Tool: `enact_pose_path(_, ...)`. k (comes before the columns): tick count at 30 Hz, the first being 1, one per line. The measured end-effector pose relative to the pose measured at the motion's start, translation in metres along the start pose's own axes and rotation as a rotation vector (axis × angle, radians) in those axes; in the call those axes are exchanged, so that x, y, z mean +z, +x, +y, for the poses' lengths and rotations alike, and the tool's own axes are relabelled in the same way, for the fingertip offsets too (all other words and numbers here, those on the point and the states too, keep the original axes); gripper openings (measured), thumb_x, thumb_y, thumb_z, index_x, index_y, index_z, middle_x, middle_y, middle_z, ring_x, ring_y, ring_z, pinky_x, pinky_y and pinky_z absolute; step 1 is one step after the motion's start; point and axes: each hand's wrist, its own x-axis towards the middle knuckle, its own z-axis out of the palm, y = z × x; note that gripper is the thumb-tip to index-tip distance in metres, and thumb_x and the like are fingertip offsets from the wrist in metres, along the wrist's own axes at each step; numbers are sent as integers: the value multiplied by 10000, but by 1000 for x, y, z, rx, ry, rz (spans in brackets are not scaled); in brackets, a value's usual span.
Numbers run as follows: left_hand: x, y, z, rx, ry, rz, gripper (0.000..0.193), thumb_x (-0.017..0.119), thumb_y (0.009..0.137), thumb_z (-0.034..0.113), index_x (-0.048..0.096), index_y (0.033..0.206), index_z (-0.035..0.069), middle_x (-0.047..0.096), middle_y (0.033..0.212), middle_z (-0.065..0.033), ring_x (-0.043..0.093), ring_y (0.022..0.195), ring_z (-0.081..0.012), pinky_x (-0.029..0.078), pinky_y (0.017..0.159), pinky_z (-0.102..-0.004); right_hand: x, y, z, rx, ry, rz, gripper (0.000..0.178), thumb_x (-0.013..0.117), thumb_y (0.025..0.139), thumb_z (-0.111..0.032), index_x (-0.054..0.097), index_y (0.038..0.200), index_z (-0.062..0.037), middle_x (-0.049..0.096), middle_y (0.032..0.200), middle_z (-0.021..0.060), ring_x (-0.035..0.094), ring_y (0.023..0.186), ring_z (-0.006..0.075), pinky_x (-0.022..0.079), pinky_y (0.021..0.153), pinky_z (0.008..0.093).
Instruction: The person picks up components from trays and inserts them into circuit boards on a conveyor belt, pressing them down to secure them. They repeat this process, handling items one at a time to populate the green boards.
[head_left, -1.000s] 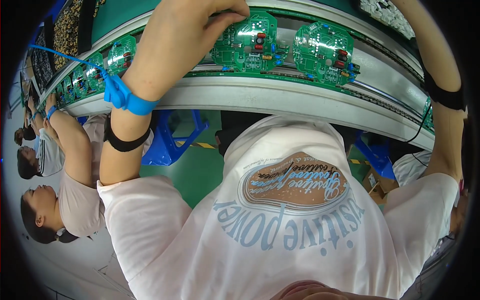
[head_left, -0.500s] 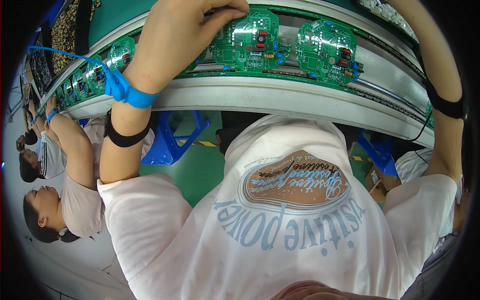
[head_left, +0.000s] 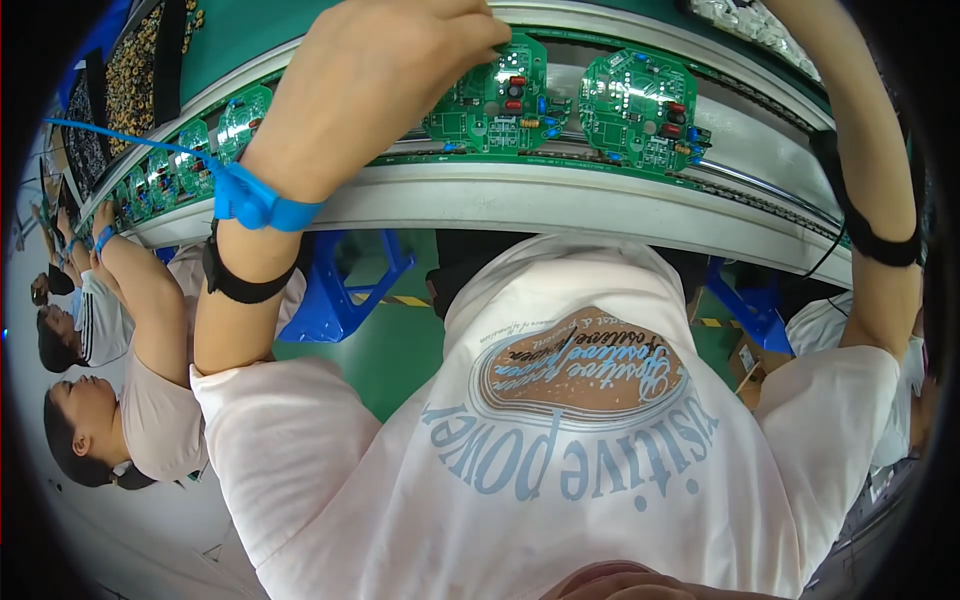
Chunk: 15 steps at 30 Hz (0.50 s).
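My left hand (head_left: 405, 60) reaches over the near board on the rail, a green circuit board (head_left: 505, 115) with red, blue and black components. Its thumb and fingers are pinched together at the board's far edge, and whatever they hold is hidden. A blue wrist strap with a cord (head_left: 262, 197) and a black band (head_left: 245, 280) circle my left arm. To the right lies a second, similar circuit board (head_left: 640, 115). My right forearm (head_left: 865, 140), with a black band, stretches up past the top edge, beside white parts; the right hand is out of view.
A metal conveyor rail (head_left: 560, 190) crosses in front of me, with more boards (head_left: 190, 160) to the left. Bins of small brown parts (head_left: 150, 65) and white parts (head_left: 750, 30) stand beyond it. Co-workers (head_left: 150, 400) sit at left. Blue stools (head_left: 345, 280) stand below.
The view has shifted slightly, so more of the white parts shows. My left fingertips have moved a little to the right along the board's far edge. My right forearm has shifted slightly left.
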Motion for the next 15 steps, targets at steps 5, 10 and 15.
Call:
enact_pose_path(5,-18,19,4,-277,160,161,171,743,870,50,710,1029,-3,673,899,-138,660,774,-326,542,698,-380,-13,-31,-8,445,526,-96,200,678,1014,-137,732,1113,28,760,926,89,733,838,132,584,755,248)
enact_pose_path(10,-14,41,-33,-407,148,213,166,754,874,79,720,996,-28,695,862,-175,673,772,-339,546,708,-377,-17,-64,-6,484,620,-113,193,669,1013,-114,724,1134,26,759,951,95,738,843,147,591,758,259)
enact_pose_path(15,-2,68,-52,-187,162,263,160,742,876,85,731,979,-37,725,898,-206,697,836,-359,559,755,-400,-23,-101,-3,498,602,-60,192,661,1012,-91,715,1156,24,759,977,101,743,847,162,598,761,270)
